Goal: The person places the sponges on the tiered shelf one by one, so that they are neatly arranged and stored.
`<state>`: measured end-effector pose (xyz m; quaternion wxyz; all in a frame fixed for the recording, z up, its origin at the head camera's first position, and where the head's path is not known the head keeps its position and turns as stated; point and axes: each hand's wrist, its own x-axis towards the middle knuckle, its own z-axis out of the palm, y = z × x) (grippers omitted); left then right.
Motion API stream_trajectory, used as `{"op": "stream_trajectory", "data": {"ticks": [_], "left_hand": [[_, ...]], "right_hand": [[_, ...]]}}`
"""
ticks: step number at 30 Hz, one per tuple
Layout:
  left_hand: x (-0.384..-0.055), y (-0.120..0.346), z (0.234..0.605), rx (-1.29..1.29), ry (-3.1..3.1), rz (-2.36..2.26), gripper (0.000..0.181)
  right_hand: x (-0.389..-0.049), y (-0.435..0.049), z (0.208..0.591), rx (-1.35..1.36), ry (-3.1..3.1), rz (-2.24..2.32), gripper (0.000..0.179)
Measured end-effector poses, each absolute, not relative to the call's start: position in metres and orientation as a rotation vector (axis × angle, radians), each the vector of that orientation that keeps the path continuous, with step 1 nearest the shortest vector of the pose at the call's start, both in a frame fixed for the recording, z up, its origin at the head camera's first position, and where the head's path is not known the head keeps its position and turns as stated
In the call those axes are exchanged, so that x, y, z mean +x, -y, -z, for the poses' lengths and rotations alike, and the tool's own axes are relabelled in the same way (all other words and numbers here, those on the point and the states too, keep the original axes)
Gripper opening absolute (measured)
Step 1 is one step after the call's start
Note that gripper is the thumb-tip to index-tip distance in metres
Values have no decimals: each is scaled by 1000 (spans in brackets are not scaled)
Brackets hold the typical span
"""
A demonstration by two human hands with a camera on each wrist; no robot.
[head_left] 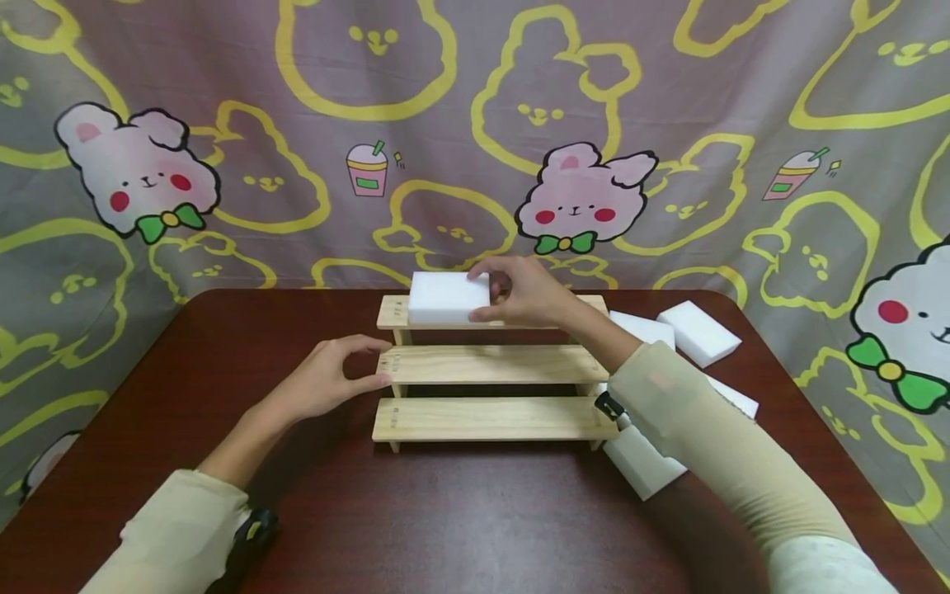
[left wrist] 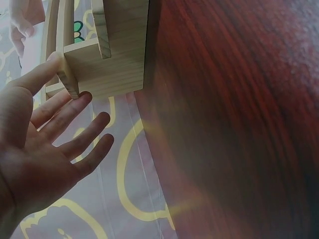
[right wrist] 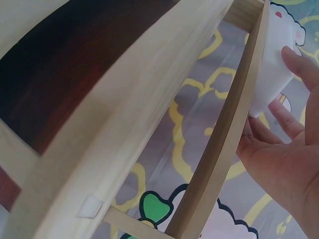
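A three-tier wooden display shelf [head_left: 490, 365] stands on the table. My right hand [head_left: 530, 290] grips the right end of a white foam block [head_left: 449, 297], thumb at the front and fingers behind. The block is at the left part of the top tier, and its lower edge meets the board in the head view. My left hand [head_left: 321, 381] holds the left end of the middle tier between thumb and forefinger. In the left wrist view, the other fingers [left wrist: 94, 149] of that hand are spread loosely below the board.
Several more white foam blocks [head_left: 699, 333] lie on the dark red table [head_left: 445, 528] to the right of the shelf, partly hidden by the right forearm. A patterned cloth [head_left: 445, 99] with rabbit drawings hangs behind the table and along its sides.
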<state>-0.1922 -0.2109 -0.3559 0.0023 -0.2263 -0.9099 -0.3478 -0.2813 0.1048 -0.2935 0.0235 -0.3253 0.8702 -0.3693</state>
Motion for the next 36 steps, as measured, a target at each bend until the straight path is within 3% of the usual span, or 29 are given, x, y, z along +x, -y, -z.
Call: {"op": "stream_trajectory", "data": {"ticks": [36], "left_hand": [[-192,211,356,-715,2842,1102,45]], "right_hand": [[-280,-112,292,-989,-2660,1152,60]]}}
